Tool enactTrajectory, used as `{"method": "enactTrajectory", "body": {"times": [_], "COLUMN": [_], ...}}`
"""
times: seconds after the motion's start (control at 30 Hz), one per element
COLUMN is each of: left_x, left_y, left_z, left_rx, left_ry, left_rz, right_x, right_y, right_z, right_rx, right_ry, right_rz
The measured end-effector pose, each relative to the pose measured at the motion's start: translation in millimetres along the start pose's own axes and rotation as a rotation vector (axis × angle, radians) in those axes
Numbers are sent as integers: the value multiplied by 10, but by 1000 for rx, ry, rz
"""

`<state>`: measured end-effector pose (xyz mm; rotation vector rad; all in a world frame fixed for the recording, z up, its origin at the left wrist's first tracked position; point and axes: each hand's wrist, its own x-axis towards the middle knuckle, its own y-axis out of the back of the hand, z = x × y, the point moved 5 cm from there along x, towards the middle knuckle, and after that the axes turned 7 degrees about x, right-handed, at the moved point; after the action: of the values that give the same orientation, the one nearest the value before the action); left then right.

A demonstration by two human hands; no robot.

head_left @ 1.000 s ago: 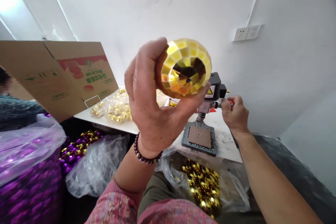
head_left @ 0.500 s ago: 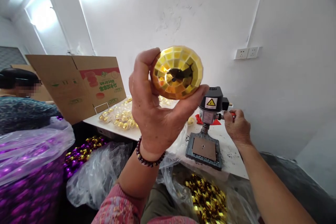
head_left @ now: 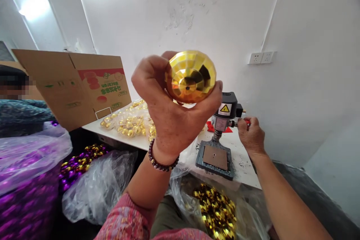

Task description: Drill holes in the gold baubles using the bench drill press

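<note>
My left hand [head_left: 171,116] is raised in the middle of the view, shut on a gold mirrored ball ornament [head_left: 190,77] covered in small faceted tiles. A dark beaded bracelet [head_left: 161,157] circles that wrist. My right hand [head_left: 251,137] grips a red handle [head_left: 247,122] on the side of a small bench press machine [head_left: 225,114]. The machine's metal base plate [head_left: 214,157], with a brown pad and a centre hole, lies below and to the left of that hand. The ball hides part of the table behind it.
Plastic bags of gold ornaments [head_left: 129,125] lie on the white table [head_left: 239,172], beside an open cardboard box [head_left: 84,86]. A seated person [head_left: 19,116] is at far left. Bagged purple ornaments [head_left: 25,206] stand left; bagged gold ones [head_left: 215,210] lie below the table edge.
My left hand has turned the ball, so its dark central patch has shifted and different facets face me. The view has shifted slightly. My right hand stays on the red handle.
</note>
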<state>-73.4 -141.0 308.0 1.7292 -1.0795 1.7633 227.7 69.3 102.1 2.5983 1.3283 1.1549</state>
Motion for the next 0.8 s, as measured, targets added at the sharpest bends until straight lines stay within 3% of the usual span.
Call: {"method": "enactTrajectory", "body": {"times": [0.13, 0.27, 0.43, 0.63, 0.8], "left_x": [-45, -285, -576, -609, -741], "left_y": [-69, -137, -119, 2, -41], "left_z": [-207, -275, -268, -146, -226], "left_rx": [-84, -172, -66, 48, -33], "left_ry": [11, 83, 130, 201, 329], "left_rz": [-112, -121, -167, -96, -216], "right_x": [-2, -19, -59, -110, -156], "right_y": [27, 51, 71, 51, 115], "right_z": [8, 0, -23, -86, -212], "right_rx": [25, 39, 80, 80, 52], "right_ry": [-49, -74, -64, -78, -69], "right_rz": [-41, -77, -70, -52, -53]}}
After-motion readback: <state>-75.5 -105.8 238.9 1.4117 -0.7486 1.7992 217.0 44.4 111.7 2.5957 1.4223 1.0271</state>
